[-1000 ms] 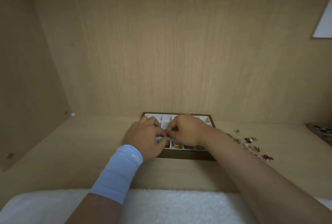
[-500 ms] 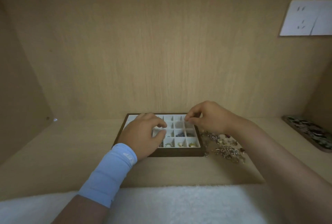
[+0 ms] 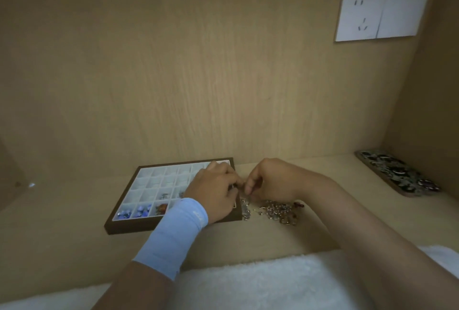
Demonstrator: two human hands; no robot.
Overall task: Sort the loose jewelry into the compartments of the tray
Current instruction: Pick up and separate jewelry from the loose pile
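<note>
A dark brown tray with white compartments lies on the wooden shelf. Its front-left cells hold blue pieces and a red-orange piece. Loose jewelry lies in a heap just right of the tray. My left hand, with a light blue wrist sleeve, hovers over the tray's right edge with its fingers curled. My right hand is above the heap, fingers curled downward. The fingertips of both hands meet and pinch a small thin piece of jewelry between them; it is too small to make out.
A second flat tray with dark pieces lies at the far right against the side wall. A white towel covers the front edge. The wooden back wall stands close behind the tray and carries a white socket plate.
My left hand slid from the tray's middle to its right edge. My right hand left the back compartments and came down over the heap, so the fingertips now meet.
</note>
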